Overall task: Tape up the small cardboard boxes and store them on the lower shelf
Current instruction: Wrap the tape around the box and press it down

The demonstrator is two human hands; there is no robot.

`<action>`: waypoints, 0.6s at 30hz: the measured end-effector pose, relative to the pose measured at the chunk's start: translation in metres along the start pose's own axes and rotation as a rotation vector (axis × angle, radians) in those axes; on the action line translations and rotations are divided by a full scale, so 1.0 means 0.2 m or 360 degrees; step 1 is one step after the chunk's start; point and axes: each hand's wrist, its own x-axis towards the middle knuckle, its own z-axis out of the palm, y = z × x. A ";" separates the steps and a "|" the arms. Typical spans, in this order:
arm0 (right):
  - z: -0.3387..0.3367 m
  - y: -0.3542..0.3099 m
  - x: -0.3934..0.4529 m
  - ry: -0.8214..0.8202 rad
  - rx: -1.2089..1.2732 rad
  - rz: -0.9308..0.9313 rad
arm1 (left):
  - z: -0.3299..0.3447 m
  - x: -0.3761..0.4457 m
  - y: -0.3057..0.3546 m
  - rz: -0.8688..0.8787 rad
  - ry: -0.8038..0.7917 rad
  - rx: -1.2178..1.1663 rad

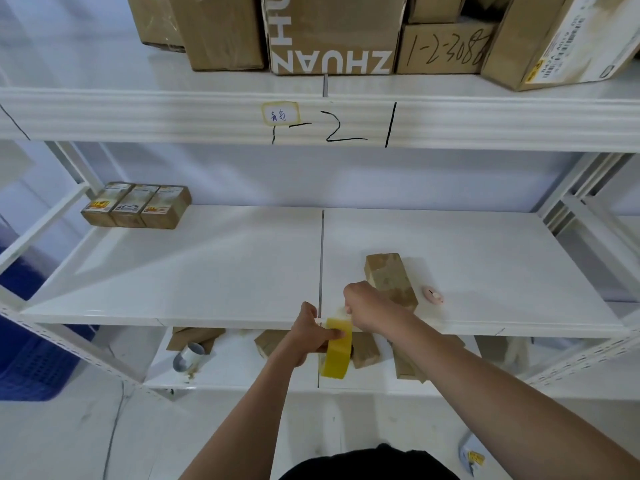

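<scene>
At the far left of the white metal middle shelf [207, 271], three small labelled brown cardboard boxes [136, 209] sit touching in a row. Near the front edge, the left hand [308, 336] grips a yellow roll of packing tape [336, 355], held upright on edge. The right hand [363, 303], fingers curled, pinches the tape's end beside a small plain brown cardboard box [391, 282] lying on the shelf.

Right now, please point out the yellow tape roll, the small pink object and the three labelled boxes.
yellow tape roll [335, 355], head view, its outer band.
small pink object [433, 294], head view, its top.
three labelled boxes [133, 206], head view, middle box's label.
</scene>
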 end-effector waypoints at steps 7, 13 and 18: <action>-0.01 0.00 0.04 -0.0014 0.0054 -0.0051 | 0.00 0.01 -0.03 -0.0146 -0.0003 -0.0097; 0.00 0.03 0.11 -0.0015 0.0111 -0.0044 | 0.07 0.04 -0.08 -0.0266 0.0059 -0.0266; 0.05 0.03 0.17 -0.0009 0.0134 0.0000 | 0.09 0.06 -0.10 -0.0388 0.0118 -0.0371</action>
